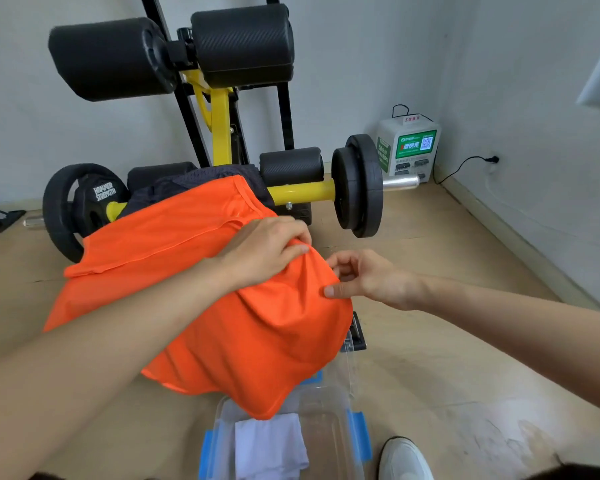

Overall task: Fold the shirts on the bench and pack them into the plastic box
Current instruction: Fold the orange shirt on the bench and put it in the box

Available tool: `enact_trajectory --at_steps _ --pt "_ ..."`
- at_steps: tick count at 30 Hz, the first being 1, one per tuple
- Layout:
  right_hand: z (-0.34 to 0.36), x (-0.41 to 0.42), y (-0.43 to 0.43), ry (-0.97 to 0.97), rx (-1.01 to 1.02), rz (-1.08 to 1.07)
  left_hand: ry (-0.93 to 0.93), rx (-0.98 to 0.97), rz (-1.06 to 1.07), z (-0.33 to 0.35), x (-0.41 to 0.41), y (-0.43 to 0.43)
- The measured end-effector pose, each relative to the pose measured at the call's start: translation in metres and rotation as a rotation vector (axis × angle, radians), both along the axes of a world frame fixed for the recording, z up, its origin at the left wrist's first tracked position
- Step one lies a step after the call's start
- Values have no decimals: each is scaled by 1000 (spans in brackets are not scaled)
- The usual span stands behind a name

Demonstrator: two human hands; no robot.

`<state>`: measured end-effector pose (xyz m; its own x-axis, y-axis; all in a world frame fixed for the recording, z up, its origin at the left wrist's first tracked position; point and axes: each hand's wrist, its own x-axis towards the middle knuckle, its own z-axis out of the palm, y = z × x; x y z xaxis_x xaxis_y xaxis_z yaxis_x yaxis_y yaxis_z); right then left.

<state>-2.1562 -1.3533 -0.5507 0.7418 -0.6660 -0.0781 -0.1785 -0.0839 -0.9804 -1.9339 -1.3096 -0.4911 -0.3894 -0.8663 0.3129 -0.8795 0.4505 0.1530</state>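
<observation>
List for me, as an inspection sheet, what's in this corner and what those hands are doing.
Surface: bench, top hidden under shirts.
Job's things: orange shirt draped over the bench; dark shirt beneath it; plastic box on the floor, white cloth inside.
Clutter: weight plates on the bar; shoe beside the box.
Grippers (hands): left hand grips the orange shirt; right hand touches its edge with the thumb, pinch unclear.
Cables: black cable from wall socket towards charging unit.
Surroundings: wooden floor, pale walls.
</observation>
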Motion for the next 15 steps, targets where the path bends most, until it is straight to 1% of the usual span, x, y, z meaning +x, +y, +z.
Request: enact_trajectory --at_steps 3,5,8,12,15 --pt "-7 -10 1 130 33 86 69 -102 100 -3 10 -4" --pt "-8 -13 2 144 5 47 88 -129 176 -5 18 -5" --pt "5 -11 7 75 -92 -55 125 -145 233 -9 28 -1" --pt "30 0 16 -32 -158 -51 236 -165 233 -8 31 12" --pt "37 10 20 -87 -122 -81 372 -159 229 -6 23 33"
